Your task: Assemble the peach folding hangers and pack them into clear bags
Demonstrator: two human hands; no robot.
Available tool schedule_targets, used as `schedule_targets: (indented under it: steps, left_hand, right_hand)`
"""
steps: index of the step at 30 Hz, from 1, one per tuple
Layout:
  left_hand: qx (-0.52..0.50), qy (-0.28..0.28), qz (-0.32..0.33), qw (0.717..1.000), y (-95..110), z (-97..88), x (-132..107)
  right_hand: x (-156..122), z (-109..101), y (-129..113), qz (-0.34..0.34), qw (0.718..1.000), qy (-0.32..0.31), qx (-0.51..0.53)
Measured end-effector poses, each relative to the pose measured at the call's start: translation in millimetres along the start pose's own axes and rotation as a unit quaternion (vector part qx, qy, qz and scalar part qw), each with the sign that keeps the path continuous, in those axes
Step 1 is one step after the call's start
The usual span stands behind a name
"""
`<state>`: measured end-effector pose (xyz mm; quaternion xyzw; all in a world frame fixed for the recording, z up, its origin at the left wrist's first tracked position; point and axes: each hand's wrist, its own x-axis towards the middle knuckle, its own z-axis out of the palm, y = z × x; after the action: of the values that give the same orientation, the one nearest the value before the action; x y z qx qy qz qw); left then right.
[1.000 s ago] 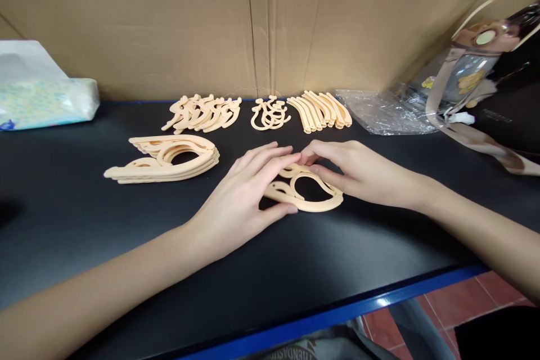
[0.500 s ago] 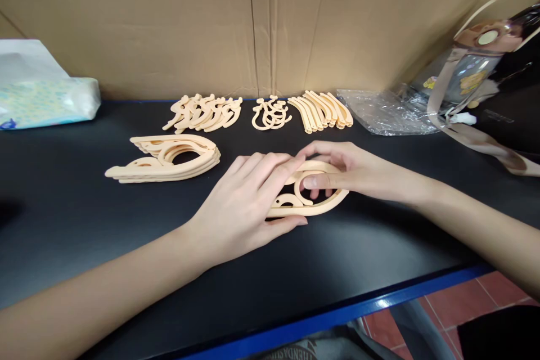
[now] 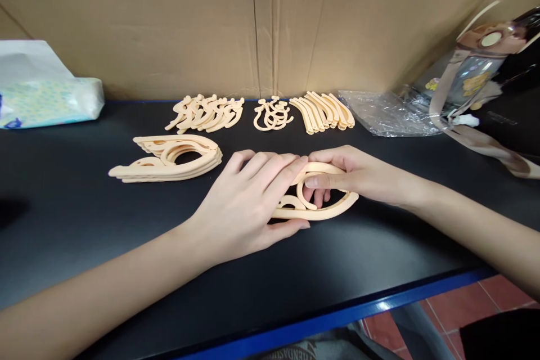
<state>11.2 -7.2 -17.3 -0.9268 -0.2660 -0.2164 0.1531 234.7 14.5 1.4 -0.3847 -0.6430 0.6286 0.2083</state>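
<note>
A: What has just changed?
B: The right hand (image 3: 352,174) has moved from the upper edge of the cream looped piece (image 3: 329,214) into its opening; its thumb closes over the inner curve, fingers showing beneath. The piece now seems steadied at both ends.
A: And the left hand (image 3: 248,202)?
B: Half-curled, it clasps the other end, thumb along the near edge. The piece sits between both hands at the smooth black worktop (image 3: 337,281); contact is hard to tell.
A: Shapes nearby?
B: A stack (image 3: 198,169) of similar plastic-looking loops; behind, wavy arms (image 3: 208,116), thin hooks (image 3: 276,124), curved strips (image 3: 323,112).
</note>
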Motion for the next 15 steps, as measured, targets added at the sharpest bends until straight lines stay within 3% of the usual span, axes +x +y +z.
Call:
schedule_targets:
  steps: [6, 9, 12, 15]
  left_hand:
    - [0.075, -0.031, 0.053, 0.995, 4, -15.7, 7]
    - [0.060, -0.021, 0.048, 0.997, -4, -27.9, 5]
    - [0.002, -0.024, -0.018, 1.000, -30, -43.7, -4]
    - [-0.043, -0.023, -0.123, 0.991, -71, -61.1, -20]
  right_hand:
    - [-1, 3, -2, -0.016, 1.000, -0.025, 0.009]
    - [-4, 6, -2, -0.037, 0.999, -0.012, 0.000]
    - [-4, 8, 1, -0.091, 0.993, 0.064, -0.051]
    - [-3, 6, 5, -0.112, 0.983, 0.098, -0.109]
